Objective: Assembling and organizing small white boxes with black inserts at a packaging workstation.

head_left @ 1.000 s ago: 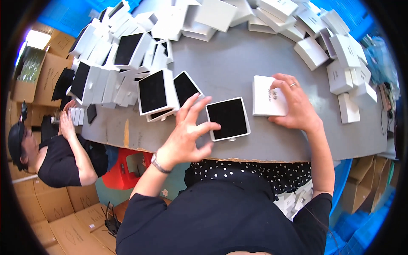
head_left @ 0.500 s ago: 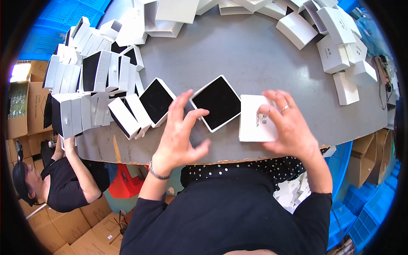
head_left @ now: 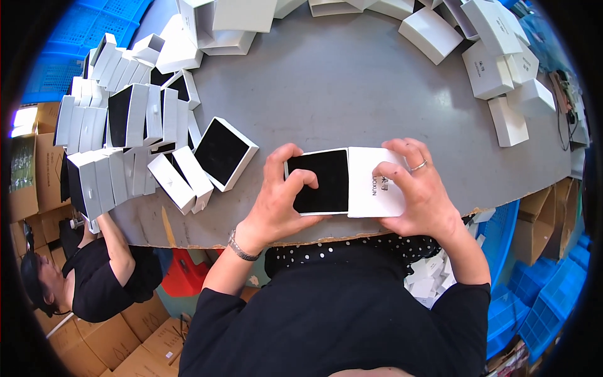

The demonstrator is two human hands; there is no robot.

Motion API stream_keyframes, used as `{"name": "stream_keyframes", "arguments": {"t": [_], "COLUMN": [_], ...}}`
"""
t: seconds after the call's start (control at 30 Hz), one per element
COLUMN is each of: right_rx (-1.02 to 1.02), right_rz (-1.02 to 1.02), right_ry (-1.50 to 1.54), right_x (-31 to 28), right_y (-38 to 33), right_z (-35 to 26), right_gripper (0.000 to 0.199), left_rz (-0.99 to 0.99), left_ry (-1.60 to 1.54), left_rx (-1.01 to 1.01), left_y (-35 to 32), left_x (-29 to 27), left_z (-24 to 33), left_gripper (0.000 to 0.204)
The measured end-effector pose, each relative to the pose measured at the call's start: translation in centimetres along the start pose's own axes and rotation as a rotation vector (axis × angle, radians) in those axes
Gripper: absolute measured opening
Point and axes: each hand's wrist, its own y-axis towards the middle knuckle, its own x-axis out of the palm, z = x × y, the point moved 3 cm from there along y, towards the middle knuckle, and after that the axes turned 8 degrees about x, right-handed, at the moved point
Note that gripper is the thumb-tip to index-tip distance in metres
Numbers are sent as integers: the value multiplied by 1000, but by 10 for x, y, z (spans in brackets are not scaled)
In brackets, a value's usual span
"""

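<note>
In front of me, a shallow white box tray with a black lining [head_left: 326,179] lies square against a white box sleeve [head_left: 365,182] with dark print on it. My left hand [head_left: 273,198] is closed on the tray, fingers at its far and near sides. Around the sleeve's right part, my right hand [head_left: 422,191], with a ring on one finger, grips its far and near edges. Tray and sleeve touch end to end; whether the tray has entered the sleeve I cannot tell. Left of my left hand rests another black-lined tray [head_left: 223,152].
Stacked trays [head_left: 129,119] crowd the table's left side. White sleeves [head_left: 430,34] lie along the far side and the far right. A co-worker [head_left: 103,270] at the left reaches to the stack. Blue crates [head_left: 543,308] and cardboard boxes [head_left: 144,342] stand around the grey table [head_left: 326,75].
My left hand has closed on the tray, turned it straight and brought its right side against the sleeve. The sleeve shifted slightly with my right hand. The view moved a little.
</note>
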Motion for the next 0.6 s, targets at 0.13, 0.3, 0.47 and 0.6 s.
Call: {"name": "stream_keyframes", "arguments": {"t": [0.13,0.3,0.47,0.6], "right_rx": [2,9,39,19], "right_rz": [-3,-46,5,33], "right_ry": [15,36,66,40], "right_x": [0,6,24,26], "right_y": [-3,3,1,7], "right_z": [6,-1,-14,-23], "right_gripper": [66,70,69,68], "left_rz": [-65,40,112,223], "left_ry": [-60,-117,-206,-400], "left_rx": [53,124,48,156], "left_y": [2,7,10,21], "left_x": [2,6,33,46], "left_z": [-1,-2,8,24], "left_gripper": [60,110,128,114]}}
